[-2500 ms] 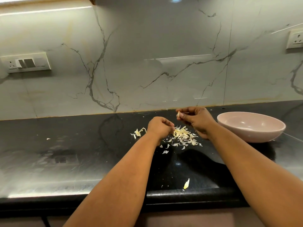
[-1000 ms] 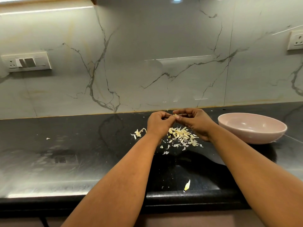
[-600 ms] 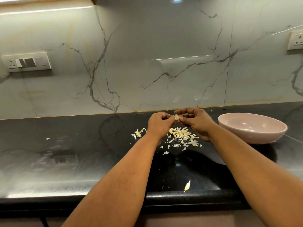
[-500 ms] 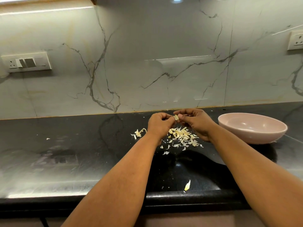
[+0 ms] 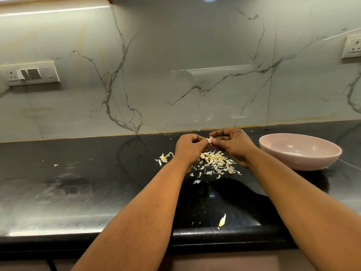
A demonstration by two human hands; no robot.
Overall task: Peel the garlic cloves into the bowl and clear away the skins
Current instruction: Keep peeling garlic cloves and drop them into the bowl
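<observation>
Worktop [image 5: 78, 192] of dark polished stone runs across the whole view, below a wall of pale marble with grey veins. Two wall sockets are on this wall, one at the far left [image 5: 29, 73] and one at the far right [image 5: 351, 46]. On the right side of the worktop stands a wide pink bowl [image 5: 300, 151], upright; whether anything lies inside, I cannot tell. Left of the bowl, both hands meet above a loose pile of garlic skins [image 5: 214, 163], which lies spread on the worktop just below them. The left hand [image 5: 188, 146] and the right hand [image 5: 232, 144] have curled fingers, and each grip pinches the same small garlic clove [image 5: 209, 140] between fingertips, so the clove is in the air, between the two hands. It is too small to say which way its long axis points. A smaller bunch of skins [image 5: 164, 158] lies just left of the left wrist. One single skin piece [image 5: 222, 220] lies near the front edge, well apart from the pile.
</observation>
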